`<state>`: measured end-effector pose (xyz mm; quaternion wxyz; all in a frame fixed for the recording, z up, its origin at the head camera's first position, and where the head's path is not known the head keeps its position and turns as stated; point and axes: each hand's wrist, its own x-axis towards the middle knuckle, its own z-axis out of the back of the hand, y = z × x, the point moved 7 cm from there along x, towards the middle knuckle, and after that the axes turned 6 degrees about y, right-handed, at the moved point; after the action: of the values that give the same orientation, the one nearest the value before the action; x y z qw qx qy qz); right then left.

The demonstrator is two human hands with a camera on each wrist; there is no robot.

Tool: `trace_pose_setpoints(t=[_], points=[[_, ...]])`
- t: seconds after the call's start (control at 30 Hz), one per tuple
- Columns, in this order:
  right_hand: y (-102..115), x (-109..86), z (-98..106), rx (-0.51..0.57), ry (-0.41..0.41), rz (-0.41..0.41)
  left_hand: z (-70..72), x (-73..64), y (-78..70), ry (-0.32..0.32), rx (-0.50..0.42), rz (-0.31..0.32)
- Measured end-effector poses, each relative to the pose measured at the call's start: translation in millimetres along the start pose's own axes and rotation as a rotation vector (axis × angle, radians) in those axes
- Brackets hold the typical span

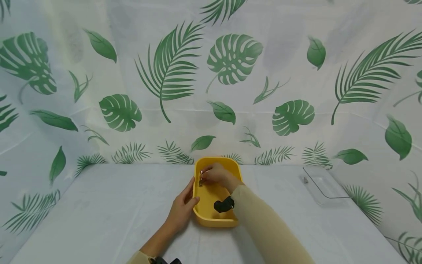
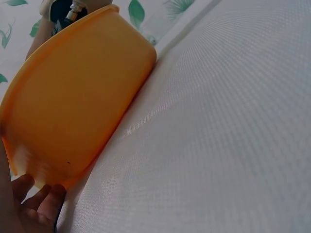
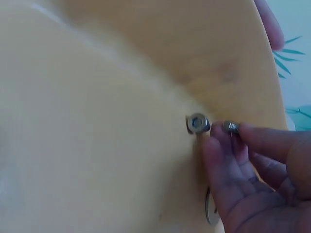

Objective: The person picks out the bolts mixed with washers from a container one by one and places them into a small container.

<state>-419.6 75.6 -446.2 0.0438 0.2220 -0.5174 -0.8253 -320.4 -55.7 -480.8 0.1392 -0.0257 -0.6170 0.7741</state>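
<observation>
A yellow plastic bin (image 1: 206, 222) stands on the white cloth. My left hand (image 1: 180, 209) holds its left side, thumb at the rim; in the left wrist view, the fingertips (image 2: 51, 201) touch the outer wall. My right hand (image 1: 217, 174) reaches inside the bin, near its left wall. In the right wrist view, thumb and fingers pinch a small metal piece with a ridged edge (image 3: 231, 127); its exact kind is unclear. Just beside it is a hex-socket bolt (image 3: 198, 123), its head facing the camera. A metal ring (image 3: 211, 208) is partly hidden behind the right hand.
A clear, see-through container (image 1: 326, 185) stands at the right of the table, with a small shiny object (image 1: 305, 180) by its left side. Behind the table hangs a white sheet (image 1: 250, 95) printed with green leaves.
</observation>
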Motion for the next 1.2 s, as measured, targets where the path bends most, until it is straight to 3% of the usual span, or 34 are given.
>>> trace_pose_setpoints(t=[0.17, 0.53, 0.87, 1.2], points=[[0.9, -3.6, 6.9, 0.045, 0.055, 0.000, 0.1, -0.3, -0.6, -0.005, 0.007, -0.001], [-0.1, -17.6, 41.2, 0.079, 0.019, -0.011, -0.6, 0.4, 2.8, -0.021, 0.017, 0.017], [-3.2, -39.7, 74.4, 0.042, 0.032, -0.042, -1.7, 0.2, 3.4, -0.013, 0.007, 0.007], [-8.9, -70.7, 120.5, -0.028, 0.027, -0.005, -0.7, -1.9, 0.5, 0.000, 0.002, 0.001]])
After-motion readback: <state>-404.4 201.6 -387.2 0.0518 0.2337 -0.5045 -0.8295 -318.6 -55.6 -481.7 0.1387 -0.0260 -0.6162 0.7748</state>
